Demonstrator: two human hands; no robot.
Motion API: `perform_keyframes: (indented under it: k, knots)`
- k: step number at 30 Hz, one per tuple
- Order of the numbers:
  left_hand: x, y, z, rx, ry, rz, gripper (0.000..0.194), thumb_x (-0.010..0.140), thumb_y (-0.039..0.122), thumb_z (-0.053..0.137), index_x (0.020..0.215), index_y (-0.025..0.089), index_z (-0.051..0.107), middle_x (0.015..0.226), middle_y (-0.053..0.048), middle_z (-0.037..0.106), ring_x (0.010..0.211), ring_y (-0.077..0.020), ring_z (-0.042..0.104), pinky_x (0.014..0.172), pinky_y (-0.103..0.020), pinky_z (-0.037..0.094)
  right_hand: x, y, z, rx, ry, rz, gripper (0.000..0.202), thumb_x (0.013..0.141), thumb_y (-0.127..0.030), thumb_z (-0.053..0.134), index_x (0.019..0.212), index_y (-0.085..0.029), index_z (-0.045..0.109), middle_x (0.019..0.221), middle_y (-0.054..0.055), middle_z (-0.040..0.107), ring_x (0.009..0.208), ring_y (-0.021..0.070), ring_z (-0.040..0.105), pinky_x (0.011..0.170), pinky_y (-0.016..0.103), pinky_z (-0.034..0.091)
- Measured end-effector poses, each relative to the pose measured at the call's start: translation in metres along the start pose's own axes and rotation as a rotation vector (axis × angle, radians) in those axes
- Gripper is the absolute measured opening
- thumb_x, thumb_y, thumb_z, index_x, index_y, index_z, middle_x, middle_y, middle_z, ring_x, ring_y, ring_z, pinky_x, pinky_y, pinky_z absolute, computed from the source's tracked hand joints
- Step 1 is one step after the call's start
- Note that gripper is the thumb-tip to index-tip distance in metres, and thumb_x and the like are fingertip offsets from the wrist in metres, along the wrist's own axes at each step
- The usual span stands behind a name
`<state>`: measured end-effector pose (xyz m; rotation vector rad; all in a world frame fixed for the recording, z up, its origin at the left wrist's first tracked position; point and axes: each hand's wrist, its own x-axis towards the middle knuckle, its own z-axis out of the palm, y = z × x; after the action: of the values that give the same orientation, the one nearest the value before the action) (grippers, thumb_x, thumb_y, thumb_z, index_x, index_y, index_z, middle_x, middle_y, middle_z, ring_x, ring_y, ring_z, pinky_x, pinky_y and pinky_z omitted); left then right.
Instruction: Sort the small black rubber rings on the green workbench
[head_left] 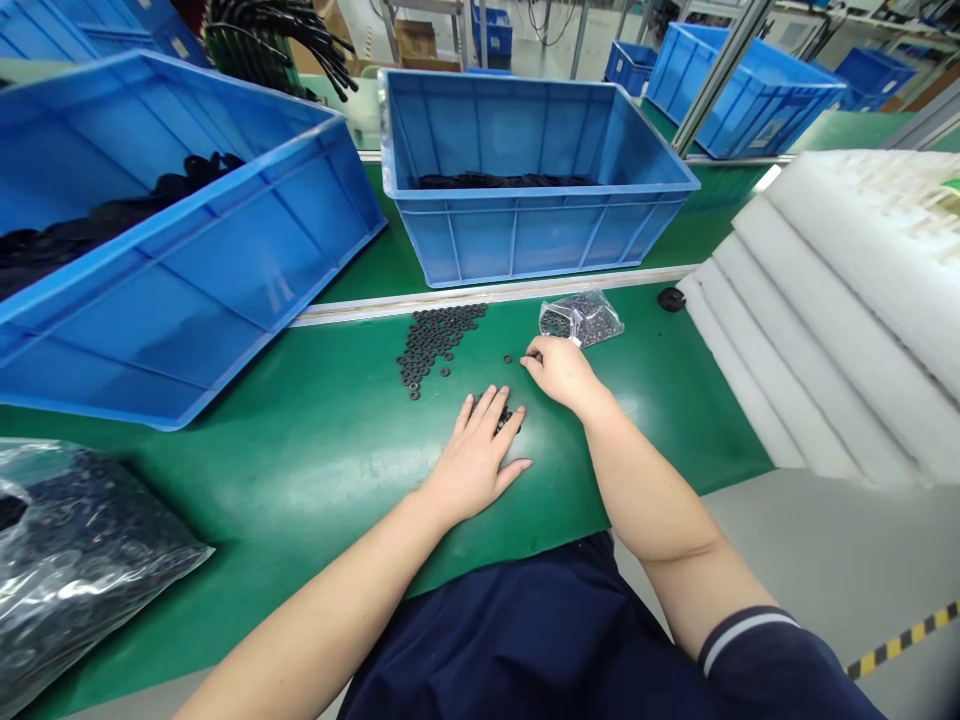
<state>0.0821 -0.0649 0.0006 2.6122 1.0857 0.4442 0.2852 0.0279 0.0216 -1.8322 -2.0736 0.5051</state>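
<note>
My left hand (478, 458) lies palm down on the green table (315, 480), fingers spread, over several small dark rings (504, 422) that show between its fingertips. My right hand (556, 370) is curled beside an open clear plastic bag (596, 318) holding small dark parts; its thumb and index finger are close together, and what they hold, if anything, is too small to name. One loose ring (508, 359) lies just left of the right hand. Farther left, a spread of many small black rings (431, 345) lies flat on the table.
Two large blue bins (525, 235) (247, 260) with black parts inside stand behind and to the left. White foam sheets (832, 330) are stacked at right, a black round part (671, 299) beside them. A filled plastic bag (82, 570) lies front left.
</note>
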Motion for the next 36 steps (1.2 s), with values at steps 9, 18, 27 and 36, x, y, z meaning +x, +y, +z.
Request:
perform_keyframes:
  k: [9,18,27,36]
  knots:
    - [0.004,-0.028,0.001,-0.201,0.324,-0.183,0.043,0.096,0.041,0.05,0.133,0.018,0.053,0.14,-0.017,0.055,0.132,-0.0298,0.05,0.112,-0.052,0.04,-0.003,-0.008,-0.003,-0.08,-0.069,-0.059,0.01,0.091,-0.02,0.06,0.092,-0.018,0.07,0.092,0.007,0.071,0.085,0.0197,0.063,0.078,0.028,0.043]
    - [0.004,-0.028,0.002,-0.14,0.253,-0.112,0.043,0.096,0.042,0.049,0.13,0.016,0.057,0.141,-0.018,0.054,0.135,-0.0313,0.047,0.112,-0.052,0.038,-0.004,-0.013,-0.007,-0.188,0.0,0.162,0.021,0.096,-0.031,0.055,0.091,-0.017,0.069,0.091,0.011,0.072,0.083,0.0223,0.064,0.073,0.029,0.042]
    - [0.005,-0.027,0.001,-0.017,0.102,-0.184,0.081,0.091,0.065,0.044,0.148,0.007,0.039,0.157,-0.026,0.033,0.148,-0.0396,0.026,0.118,-0.06,0.024,-0.022,-0.033,-0.005,0.109,-0.366,-0.209,0.011,0.08,-0.026,0.076,0.078,-0.017,0.07,0.073,0.0,0.068,0.068,0.0122,0.057,0.062,0.024,0.033]
    - [0.004,-0.026,0.0,-0.001,0.129,-0.165,0.072,0.092,0.062,0.047,0.142,0.01,0.047,0.156,-0.024,0.035,0.146,-0.0377,0.03,0.119,-0.059,0.024,-0.012,-0.024,-0.006,0.108,-0.212,-0.119,0.015,0.086,-0.011,0.059,0.094,-0.016,0.072,0.081,0.003,0.071,0.073,0.0158,0.061,0.069,0.025,0.04]
